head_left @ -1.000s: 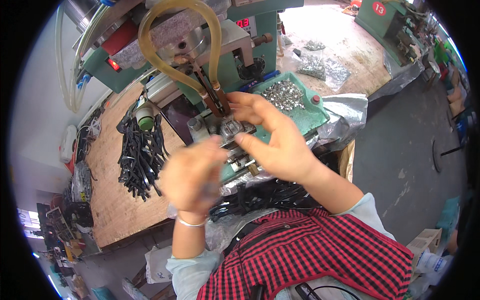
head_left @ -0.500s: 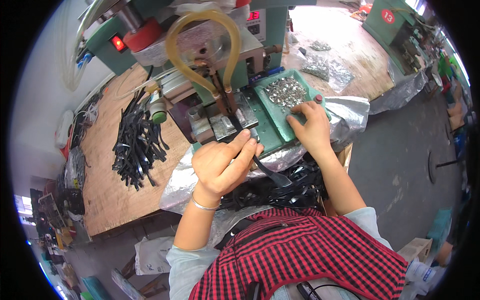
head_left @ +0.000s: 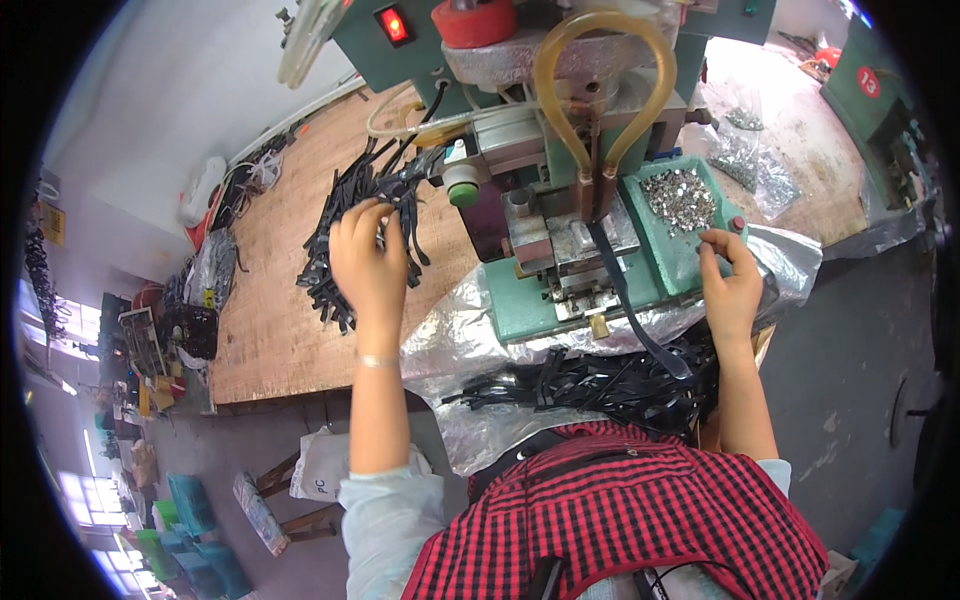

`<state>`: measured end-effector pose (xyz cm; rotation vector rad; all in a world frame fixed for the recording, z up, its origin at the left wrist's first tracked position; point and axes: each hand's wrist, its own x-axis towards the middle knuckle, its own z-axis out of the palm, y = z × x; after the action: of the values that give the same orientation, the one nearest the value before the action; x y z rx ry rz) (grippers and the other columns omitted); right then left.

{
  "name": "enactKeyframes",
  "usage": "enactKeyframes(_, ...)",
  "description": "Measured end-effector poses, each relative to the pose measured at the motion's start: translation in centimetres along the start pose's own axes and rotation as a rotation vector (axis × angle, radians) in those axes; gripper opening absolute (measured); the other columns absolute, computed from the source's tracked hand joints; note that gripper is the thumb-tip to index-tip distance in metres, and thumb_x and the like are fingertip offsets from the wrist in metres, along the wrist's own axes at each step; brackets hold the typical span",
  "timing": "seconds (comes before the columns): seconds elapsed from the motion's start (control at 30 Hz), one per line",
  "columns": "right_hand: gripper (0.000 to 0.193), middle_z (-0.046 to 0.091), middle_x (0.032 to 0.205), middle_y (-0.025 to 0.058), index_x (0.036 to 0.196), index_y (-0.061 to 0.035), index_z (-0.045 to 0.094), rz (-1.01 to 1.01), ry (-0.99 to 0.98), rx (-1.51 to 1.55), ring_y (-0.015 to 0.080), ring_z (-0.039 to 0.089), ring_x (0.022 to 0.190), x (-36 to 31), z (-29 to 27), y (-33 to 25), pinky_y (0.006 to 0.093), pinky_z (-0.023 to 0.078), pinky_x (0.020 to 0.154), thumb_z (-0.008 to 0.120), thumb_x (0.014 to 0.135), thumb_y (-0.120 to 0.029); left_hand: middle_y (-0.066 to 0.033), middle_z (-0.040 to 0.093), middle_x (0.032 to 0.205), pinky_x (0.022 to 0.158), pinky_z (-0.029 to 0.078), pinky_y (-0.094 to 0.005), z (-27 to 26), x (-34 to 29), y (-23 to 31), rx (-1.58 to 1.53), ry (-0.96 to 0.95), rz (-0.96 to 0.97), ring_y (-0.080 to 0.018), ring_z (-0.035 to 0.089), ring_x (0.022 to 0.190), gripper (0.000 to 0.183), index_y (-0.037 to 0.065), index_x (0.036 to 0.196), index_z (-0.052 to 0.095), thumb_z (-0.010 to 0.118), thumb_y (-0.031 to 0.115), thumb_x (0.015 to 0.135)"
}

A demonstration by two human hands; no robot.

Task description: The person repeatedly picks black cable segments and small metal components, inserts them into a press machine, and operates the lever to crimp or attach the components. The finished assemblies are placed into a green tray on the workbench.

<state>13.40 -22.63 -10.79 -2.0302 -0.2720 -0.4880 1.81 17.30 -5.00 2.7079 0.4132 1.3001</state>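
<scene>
A black strap (head_left: 632, 312) hangs from the work spot of a green bench machine (head_left: 505, 310), its upper end under the copper-coloured electrodes (head_left: 597, 190) and its loose end drooping toward me. Neither hand touches it. My left hand (head_left: 367, 265) is over the pile of black straps (head_left: 345, 195) on the left, fingers bent and apart, with no strap seen in its grasp. At the right, my right hand (head_left: 732, 290) is by the front of a green tray (head_left: 680, 255) of small metal pieces (head_left: 680, 200). Its thumb and forefinger are pinched together; what lies between them is too small to make out.
More black straps (head_left: 600, 385) lie in front of me beside silver foil (head_left: 440, 335). A yellowish hose (head_left: 545, 75) loops above the machine. Clear bags of metal parts (head_left: 740, 160) lie beyond the tray. Another green machine (head_left: 870, 110) stands at far right.
My left hand has let go of the strap at the machine and moved left to the strap pile. My right hand has drawn its fingertips together near the tray. The view has shifted left.
</scene>
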Motion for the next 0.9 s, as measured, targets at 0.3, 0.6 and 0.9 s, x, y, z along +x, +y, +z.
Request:
enactKeyframes(0.3,0.019,0.076,0.104,0.0122,0.111,-0.0002,0.075,0.052,-0.034,-0.057,0.0218,0.072,0.099,-0.4,-0.5,0.2,0.0333,0.053,0.092,0.074,0.093,-0.007,-0.0126,0.071,0.106,0.091,0.050,-0.0492,14.1,-3.7,-8.7,0.590,-0.367,-0.258,-0.0355,0.067,0.105,0.021,0.005,0.098,0.072,0.062,0.022,0.091)
enactKeyframes(0.6,0.012,0.074,0.099,0.0123,0.103,-0.0001,0.075,-0.011,0.098,-0.122,0.0268,0.070,0.093,-2.7,-5.5,0.4,0.0362,0.052,0.088,0.073,0.091,-0.001,-0.0148,0.077,0.090,0.067,0.054,-0.0398,3.5,-7.8,-4.8,0.300,-0.068,-0.179,-0.0315,0.070,0.073,0.022,0.010,0.109,0.082,0.070,0.024,0.097)
enactKeyframes(0.9,0.014,0.074,0.103,0.0084,0.103,-0.0009,0.076,-0.298,-0.154,0.425,0.0204,0.069,0.101,2.5,3.7,-9.2,0.0327,0.053,0.092,0.074,0.090,0.001,-0.0198,0.075,0.083,0.064,0.054,-0.0439,2.6,-7.6,-9.3,0.175,-0.005,-0.312,-0.0374,0.072,0.071,0.025,0.011,0.121,0.076,0.064,0.020,0.102)
